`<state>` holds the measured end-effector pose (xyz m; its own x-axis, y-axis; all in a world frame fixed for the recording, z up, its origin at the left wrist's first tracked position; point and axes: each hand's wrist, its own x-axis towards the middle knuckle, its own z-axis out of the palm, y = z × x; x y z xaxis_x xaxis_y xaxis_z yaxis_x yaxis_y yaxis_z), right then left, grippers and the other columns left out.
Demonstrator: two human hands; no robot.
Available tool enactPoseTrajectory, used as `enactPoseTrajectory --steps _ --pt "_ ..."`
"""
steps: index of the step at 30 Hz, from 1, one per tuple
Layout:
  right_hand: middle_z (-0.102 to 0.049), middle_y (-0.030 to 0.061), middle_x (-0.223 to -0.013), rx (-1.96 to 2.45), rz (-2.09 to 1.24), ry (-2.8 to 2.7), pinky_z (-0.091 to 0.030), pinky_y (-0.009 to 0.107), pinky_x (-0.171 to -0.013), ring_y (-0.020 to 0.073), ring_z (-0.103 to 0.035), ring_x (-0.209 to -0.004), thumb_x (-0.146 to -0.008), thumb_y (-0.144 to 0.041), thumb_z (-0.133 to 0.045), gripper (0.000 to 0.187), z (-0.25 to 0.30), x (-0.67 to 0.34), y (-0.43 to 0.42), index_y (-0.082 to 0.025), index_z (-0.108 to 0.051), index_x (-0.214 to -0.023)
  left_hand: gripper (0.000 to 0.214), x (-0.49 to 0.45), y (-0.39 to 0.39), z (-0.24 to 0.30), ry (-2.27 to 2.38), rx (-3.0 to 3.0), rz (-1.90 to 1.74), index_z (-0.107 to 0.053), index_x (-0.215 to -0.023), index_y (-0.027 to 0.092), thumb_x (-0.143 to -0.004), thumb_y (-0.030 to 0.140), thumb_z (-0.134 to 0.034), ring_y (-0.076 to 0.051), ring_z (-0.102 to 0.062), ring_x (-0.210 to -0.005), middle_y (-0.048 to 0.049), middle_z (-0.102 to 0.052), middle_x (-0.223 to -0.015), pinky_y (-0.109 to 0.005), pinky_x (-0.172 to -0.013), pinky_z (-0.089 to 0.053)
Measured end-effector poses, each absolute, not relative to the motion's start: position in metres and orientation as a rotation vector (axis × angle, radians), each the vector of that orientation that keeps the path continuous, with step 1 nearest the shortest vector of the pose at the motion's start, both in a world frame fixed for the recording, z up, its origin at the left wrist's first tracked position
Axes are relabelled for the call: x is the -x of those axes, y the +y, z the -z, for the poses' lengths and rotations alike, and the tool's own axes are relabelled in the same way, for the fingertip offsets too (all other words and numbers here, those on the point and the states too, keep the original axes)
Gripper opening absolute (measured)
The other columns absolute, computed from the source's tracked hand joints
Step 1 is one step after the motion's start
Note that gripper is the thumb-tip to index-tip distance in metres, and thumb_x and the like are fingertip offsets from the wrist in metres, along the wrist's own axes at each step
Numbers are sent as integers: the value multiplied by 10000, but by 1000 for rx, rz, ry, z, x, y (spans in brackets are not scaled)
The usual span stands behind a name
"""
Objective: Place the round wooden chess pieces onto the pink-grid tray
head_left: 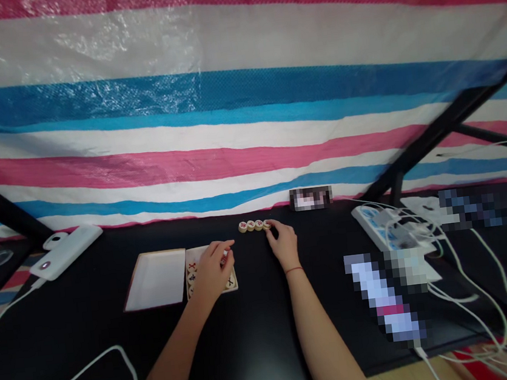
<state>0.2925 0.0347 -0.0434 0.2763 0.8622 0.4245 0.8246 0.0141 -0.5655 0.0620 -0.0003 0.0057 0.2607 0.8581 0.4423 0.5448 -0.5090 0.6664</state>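
Round wooden xiangqi pieces (250,226) with red characters stand edge to edge in a short row on the black tabletop (256,336). My right hand (283,244) rests its fingertips on the row's right-end piece (266,225) and appears to pinch it. My left hand (212,271) hangs over a shallow white tray (234,288) holding several more pieces. Its fingers seem to hold a xiangqi piece (223,258), which they partly hide. Most of the tray lies under this hand.
A white box lid (156,279) lies left of the tray. A white power bank (66,253) sits farther left. At right, a power strip (376,226) trails white cables. Blurred objects stand near it, and a striped tarpaulin (229,138) hangs behind the table.
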Motion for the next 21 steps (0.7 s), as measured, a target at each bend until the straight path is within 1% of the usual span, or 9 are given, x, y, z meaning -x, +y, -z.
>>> enactPoseTrajectory --steps 4,10,13,15,17,19,21 --pt "-710 72 -1032 1796 -36 -1524 -422 358 -836 240 -577 -939 -855 -253 -509 258 43 -291 35 -195 -672 -1046 238 -63 0 -5 1278 -2166 -1143 -624 -1081 215 -910 185 -462 -140 -625 -756 -35 -643 -969 -288 -775 -520" --pt "-709 83 -1026 1786 -5 -1528 -432 373 -830 244 -582 -930 -858 -250 -496 265 39 -290 35 -191 -667 -1052 242 -63 -1 -8 1275 -2170 -1137 -627 -1079 217 -913 195 -452 -148 -633 -777 -43 -652 -985 -295 -772 -521" --pt "-699 112 -1042 1714 95 -1433 -427 409 -881 261 -572 -988 -870 -273 -486 270 31 -283 31 -163 -673 -1031 252 -55 4 -9 1333 -2197 -1140 -629 -1091 216 -914 214 -451 -169 -639 -850 -54 -660 -1008 -314 -806 -512" --pt "-698 113 -1011 1620 109 -1414 -430 412 -896 257 -581 -980 -891 -286 -466 267 24 -270 25 -164 -683 -988 259 -44 8 -9 1413 -2230 -1141 -634 -1100 219 -910 233 -459 -192 -633 -902 -59 -670 -1009 -335 -830 -500" --pt "-701 94 -956 1504 -8 -1498 -455 377 -867 232 -610 -909 -917 -291 -447 271 17 -251 17 -183 -687 -982 250 -30 12 -6 1491 -2291 -1099 -655 -1066 218 -907 240 -464 -205 -624 -893 -60 -683 -989 -359 -850 -484" --pt "-703 69 -915 1424 -218 -1647 -477 326 -800 203 -632 -833 -936 -299 -444 270 12 -229 9 -214 -677 -1041 224 -13 14 -3 1582 -2400 -970 -684 -996 219 -896 255 -486 -221 -613 -873 -62 -690 -963 -379 -845 -465" --pt "-698 50 -852 1400 -334 -1814 -469 302 -766 193 -634 -798 -950 -311 -441 260 10 -210 3 -234 -684 -1004 185 3 15 1 1740 -2453 -827 -707 -903 226 -870 288 -536 -258 -593 -890 -67 -687 -946 -404 -817 -446"
